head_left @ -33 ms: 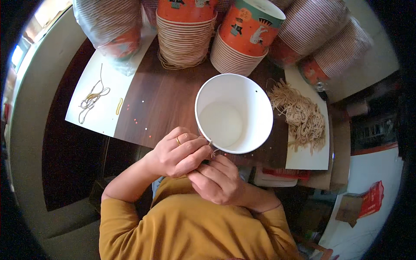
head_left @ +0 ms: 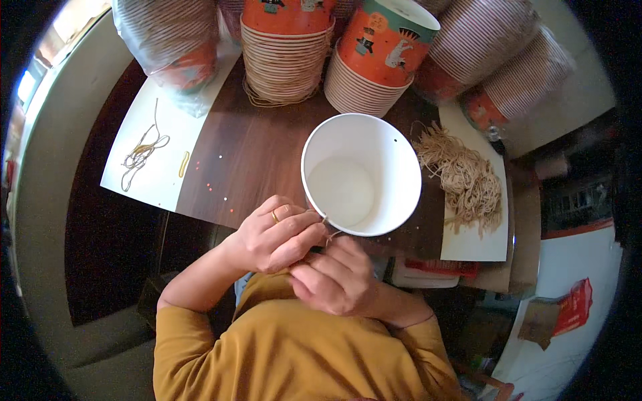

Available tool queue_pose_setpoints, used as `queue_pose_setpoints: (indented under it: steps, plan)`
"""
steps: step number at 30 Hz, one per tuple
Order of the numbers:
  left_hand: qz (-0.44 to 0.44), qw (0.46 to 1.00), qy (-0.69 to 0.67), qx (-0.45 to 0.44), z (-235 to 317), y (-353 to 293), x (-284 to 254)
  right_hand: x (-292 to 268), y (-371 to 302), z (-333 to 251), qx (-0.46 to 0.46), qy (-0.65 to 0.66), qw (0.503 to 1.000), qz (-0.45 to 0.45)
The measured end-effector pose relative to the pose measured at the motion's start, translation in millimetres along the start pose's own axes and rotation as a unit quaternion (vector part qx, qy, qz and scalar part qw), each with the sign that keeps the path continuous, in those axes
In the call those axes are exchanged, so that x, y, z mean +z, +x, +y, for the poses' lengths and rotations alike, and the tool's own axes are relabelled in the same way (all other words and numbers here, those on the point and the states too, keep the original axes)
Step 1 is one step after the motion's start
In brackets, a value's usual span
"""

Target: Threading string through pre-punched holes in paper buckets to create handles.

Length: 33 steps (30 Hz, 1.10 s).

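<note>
A white paper bucket (head_left: pixel 394 180) stands open side up at the table's front, with a small punched hole high on its far right wall. At its near left rim my left hand (head_left: pixel 284 234), a ring on one finger, is closed around a thin cord (head_left: pixel 332 235). The cord runs by the bucket's rim and its end shows between my hands. Just right of and nearer than the left, my right hand (head_left: pixel 334 277) is closed too, fingers curled and slightly blurred. It pinches the same cord, though its fingertips are partly hidden.
Printed orange bucket stacks (head_left: pixel 287 60) line the far side, several in plastic wrap (head_left: pixel 167 40). At right a heap of tan cords (head_left: pixel 465 177) lies on white board (head_left: pixel 475 250). Another loose cord (head_left: pixel 140 157) lies left on white board. Small paper dots dot the brown table (head_left: pixel 247 154).
My right hand has shifted very slightly and its fingers blur. The left hand and the bucket look almost the same.
</note>
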<state>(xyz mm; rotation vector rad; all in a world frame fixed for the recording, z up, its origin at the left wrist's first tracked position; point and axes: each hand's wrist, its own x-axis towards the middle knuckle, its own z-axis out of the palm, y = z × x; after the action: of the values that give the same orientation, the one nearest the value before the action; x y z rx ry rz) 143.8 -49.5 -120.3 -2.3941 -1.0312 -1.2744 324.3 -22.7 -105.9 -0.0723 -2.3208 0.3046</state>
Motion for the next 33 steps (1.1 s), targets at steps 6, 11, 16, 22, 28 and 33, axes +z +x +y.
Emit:
queue_pose_setpoints:
  steps: [6, 11, 16, 22, 28, 33]
  plan:
    - [0.008, 0.999, 0.002, -0.034, 2.2, -11.1, -0.3, -21.5, 9.8, 6.6, 0.139, -0.074, 0.986, 0.054]
    - [-0.005, 0.999, -0.007, -0.049, -0.1, -10.9, -0.7, -12.7, 1.7, 13.4, 0.113, -0.177, 0.978, 0.017]
    - [0.052, 0.99, -0.076, -0.103, 1.7, -5.0, 2.9, -10.6, -1.6, 27.0, 0.12, -0.272, 0.954, 0.04]
    - [0.057, 0.929, -0.138, -0.339, 7.3, 14.4, 15.1, -10.7, 4.3, 46.4, 0.113, -0.301, 0.944, 0.071]
    - [0.142, 0.947, -0.114, -0.265, -1.1, 18.8, 33.9, -8.1, 2.8, 48.6, 0.163, -0.187, 0.96, 0.129]
    - [0.08, 0.991, -0.016, -0.106, -13.5, 16.0, 37.8, -11.0, 2.4, 44.2, 0.146, -0.142, 0.973, 0.11]
